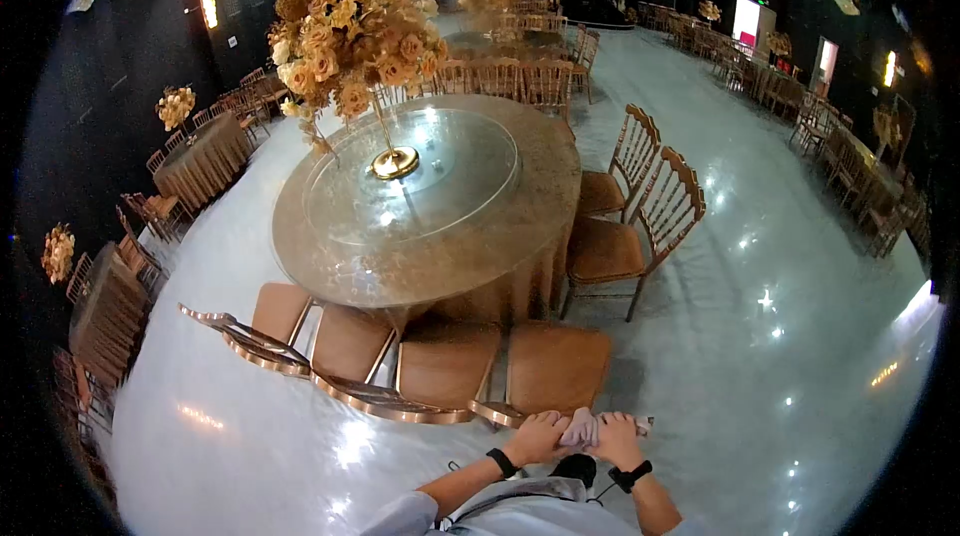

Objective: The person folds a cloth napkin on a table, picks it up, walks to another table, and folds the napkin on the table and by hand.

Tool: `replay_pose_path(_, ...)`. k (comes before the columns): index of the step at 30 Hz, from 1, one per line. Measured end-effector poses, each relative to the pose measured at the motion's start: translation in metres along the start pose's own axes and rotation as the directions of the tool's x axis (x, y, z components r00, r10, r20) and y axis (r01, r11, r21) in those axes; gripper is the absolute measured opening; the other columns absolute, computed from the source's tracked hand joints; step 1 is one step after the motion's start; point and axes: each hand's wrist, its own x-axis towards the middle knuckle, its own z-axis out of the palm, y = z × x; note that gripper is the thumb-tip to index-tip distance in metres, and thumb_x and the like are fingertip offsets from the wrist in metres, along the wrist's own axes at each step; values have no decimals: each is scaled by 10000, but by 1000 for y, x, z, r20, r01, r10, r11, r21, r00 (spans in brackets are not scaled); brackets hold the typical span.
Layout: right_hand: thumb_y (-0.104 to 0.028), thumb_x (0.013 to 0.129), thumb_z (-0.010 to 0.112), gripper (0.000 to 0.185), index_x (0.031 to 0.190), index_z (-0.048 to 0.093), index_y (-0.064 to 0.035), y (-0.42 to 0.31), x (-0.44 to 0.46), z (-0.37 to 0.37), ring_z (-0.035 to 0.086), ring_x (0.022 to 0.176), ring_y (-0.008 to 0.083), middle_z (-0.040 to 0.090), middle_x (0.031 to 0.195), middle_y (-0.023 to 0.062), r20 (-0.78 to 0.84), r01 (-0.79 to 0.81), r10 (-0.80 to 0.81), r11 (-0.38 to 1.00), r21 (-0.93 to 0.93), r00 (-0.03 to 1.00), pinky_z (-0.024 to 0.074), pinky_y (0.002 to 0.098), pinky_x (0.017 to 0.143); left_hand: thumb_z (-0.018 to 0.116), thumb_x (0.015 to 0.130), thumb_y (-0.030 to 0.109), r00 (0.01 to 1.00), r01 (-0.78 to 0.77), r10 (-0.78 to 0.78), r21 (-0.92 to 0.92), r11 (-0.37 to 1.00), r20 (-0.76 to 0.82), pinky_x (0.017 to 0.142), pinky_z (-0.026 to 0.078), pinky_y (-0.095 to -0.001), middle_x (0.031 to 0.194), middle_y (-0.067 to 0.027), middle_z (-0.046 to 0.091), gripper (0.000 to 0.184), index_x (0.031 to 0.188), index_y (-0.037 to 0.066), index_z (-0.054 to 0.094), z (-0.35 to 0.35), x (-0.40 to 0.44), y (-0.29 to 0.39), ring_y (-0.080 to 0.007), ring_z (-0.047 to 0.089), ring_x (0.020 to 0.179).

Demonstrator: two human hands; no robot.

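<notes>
At the bottom of the head view, my left hand (538,439) and my right hand (617,440) are side by side at the top rail of the nearest chair (560,368). Bunched between them is a pale pinkish cloth (580,429), and the fingers of both hands are closed around its sides. The rail shows to the left of my left hand and just past my right. My palms hide how much of the cloth lies under each hand. That chair's tan seat faces the round table (430,271).
A glass turntable (450,198) on the table carries a gold-stemmed flower arrangement (350,46). More chairs (448,366) line its near side, and two chairs (640,226) stand at its right. Other dressed tables (207,164) are along the walls. The pale floor (740,336) is glossy.
</notes>
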Motion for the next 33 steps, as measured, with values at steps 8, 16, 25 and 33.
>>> replay_pose_path(8, -425, 595, 779, 465, 884, 682, -73, 12, 31, -24, 671, 864, 353, 696, 906, 157, 361, -75, 10, 983, 166, 932, 529, 462, 754, 730, 760, 311, 999, 43, -43, 38, 998, 7, 851, 443, -450, 1122, -134, 538, 545, 1198, 90, 495, 9, 3, -3, -338, 523, 1087)
replay_pose_path(16, -436, 693, 746, 468, 913, 674, -29, -15, 28, -46, 662, 838, 385, 684, 882, 194, 231, -18, -21, 986, 168, 973, 525, 459, 751, 661, 812, 234, 961, -142, 83, -213, 967, -263, 819, 465, -459, 985, -159, 593, 372, 1126, 54, 573, -10, -5, -26, -373, 579, 961)
replay_pose_path(25, -420, 741, 726, 620, 1197, 551, -38, -82, 61, -22, 621, 977, 377, 663, 1014, 169, 57, 189, -207, 955, 230, 977, 503, 450, 834, 728, 691, 215, 960, 7, 8, 51, 999, -280, 873, 443, -437, 1042, -105, 615, 459, 1116, 88, 608, -67, -64, -99, -304, 587, 980)
replay_pose_path(33, -384, 714, 730, 510, 1068, 597, -41, -82, 67, -17, 630, 943, 341, 663, 975, 162, 159, 123, -163, 965, 234, 974, 522, 448, 764, 741, 660, 252, 942, 210, -121, 271, 939, -314, 966, 356, -456, 977, -100, 597, 370, 985, 108, 635, -22, -49, -90, -287, 553, 1005)
